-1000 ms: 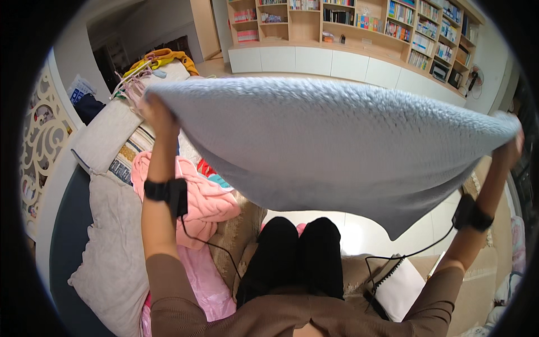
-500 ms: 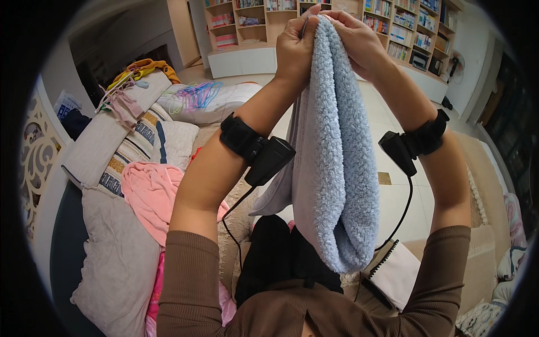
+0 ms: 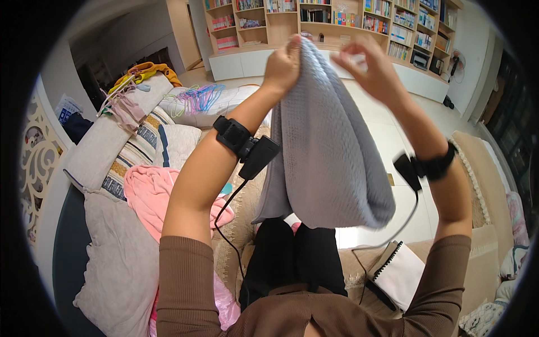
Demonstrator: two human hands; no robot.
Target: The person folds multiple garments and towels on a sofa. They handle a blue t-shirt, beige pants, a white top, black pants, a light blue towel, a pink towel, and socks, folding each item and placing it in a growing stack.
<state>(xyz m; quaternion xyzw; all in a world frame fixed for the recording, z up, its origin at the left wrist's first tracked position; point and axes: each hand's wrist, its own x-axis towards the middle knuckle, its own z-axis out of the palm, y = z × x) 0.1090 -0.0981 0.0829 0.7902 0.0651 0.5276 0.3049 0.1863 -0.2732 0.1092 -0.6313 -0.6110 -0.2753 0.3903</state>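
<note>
My left hand (image 3: 283, 66) is closed around the top of a blue-grey towel (image 3: 331, 146), raised high in front of me. The thick, textured towel hangs folded down from that grip, its wide lower part over my knees. To the right of its top edge, my right hand (image 3: 369, 70) is apart from the towel. Its slightly blurred fingers are bent and parted, with nothing visible in them. Each forearm wears a black strap with a cabled black device.
On the sofa at left lie a pink cloth (image 3: 154, 194), a grey cushion (image 3: 118, 258) and several coloured hangers (image 3: 202, 98). A spiral notebook (image 3: 400, 275) rests at right. Bookshelves (image 3: 337, 17) line the far wall. Tiled floor (image 3: 370, 104) stretches beyond the towel.
My right hand has let go of the towel's top and moved right and down. My left hand has shifted left and lower. The towel has turned, showing its flatter grey side.
</note>
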